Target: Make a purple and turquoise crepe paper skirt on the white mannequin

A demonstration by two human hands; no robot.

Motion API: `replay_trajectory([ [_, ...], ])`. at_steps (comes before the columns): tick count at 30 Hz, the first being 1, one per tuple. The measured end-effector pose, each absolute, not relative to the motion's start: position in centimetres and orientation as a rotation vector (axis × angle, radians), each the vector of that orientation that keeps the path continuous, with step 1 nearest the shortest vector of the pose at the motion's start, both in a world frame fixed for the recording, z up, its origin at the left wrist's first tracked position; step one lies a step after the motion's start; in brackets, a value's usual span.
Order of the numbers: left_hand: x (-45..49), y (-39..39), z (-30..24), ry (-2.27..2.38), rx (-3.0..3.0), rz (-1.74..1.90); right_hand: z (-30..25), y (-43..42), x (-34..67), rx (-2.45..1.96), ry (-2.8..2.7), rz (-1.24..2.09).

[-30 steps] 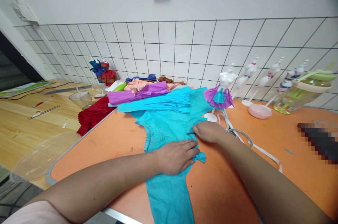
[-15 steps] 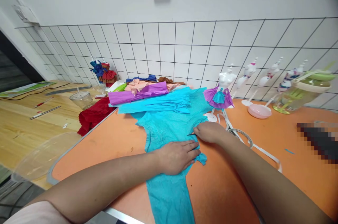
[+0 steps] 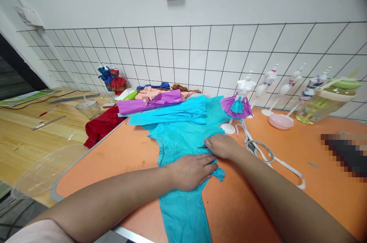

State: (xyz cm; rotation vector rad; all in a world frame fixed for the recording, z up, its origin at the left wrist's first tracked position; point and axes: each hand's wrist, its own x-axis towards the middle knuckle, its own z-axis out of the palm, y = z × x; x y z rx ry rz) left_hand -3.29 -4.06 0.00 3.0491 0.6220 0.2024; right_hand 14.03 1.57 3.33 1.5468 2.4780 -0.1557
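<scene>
A long sheet of turquoise crepe paper [image 3: 186, 212] lies across the orange board, its far part creased and ragged at the edges. My left hand [image 3: 193, 172] rests flat on this paper, fingers stretched out to the right. Just beyond its fingertips, my right hand [image 3: 222, 145] is closed around a thin dark pointed blade [image 3: 201, 147]. The blade's tip points left over the paper; its handle is hidden in my fist, so the kind of tool is unclear. A small white dress form [image 3: 245, 86] in a purple and turquoise paper skirt stands beyond my right hand.
Folded turquoise [image 3: 172, 111] and purple crepe paper [image 3: 151, 102] lie at the back. Right of my right forearm are a tape roll [image 3: 260, 150] and a white strap [image 3: 289, 169]. Several small dress forms, a pink dish [image 3: 281, 121] and a drink bottle [image 3: 329, 99] stand back right.
My right hand has shifted slightly left and away from me, carrying the blade a little left across the paper. My left hand stays flat in nearly the same place.
</scene>
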Motion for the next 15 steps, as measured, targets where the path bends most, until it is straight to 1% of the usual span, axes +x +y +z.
replay_trajectory([
  [9, -3.1, -4.1, 0.1, 0.609, 3.031, 0.253, 2.8, 1.1, 12.5, 1.651, 2.502, -0.074],
  [15, -3.0, -4.2, 0.2, 0.608, 3.060, 0.240, 3.2, 0.9, 12.4, 1.593, 2.544, -0.088],
])
